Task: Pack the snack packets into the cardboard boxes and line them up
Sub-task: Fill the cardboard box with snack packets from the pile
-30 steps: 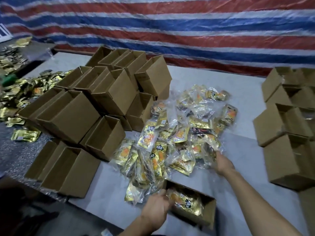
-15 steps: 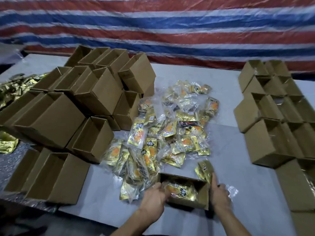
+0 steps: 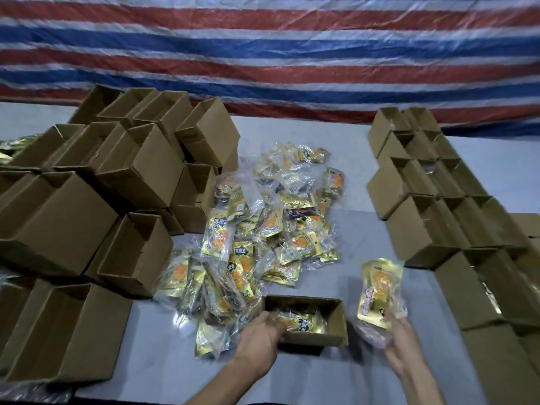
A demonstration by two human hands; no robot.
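Right hand pinches 1 packet by its bottom edge, upright, just right of the open box. Left hand curls over the box's left end, fingers inside against 1 more already in. Packets look light, limp, slick film. Probably best gripped at the flat seal, not the bulge. Pile lies just behind the box.
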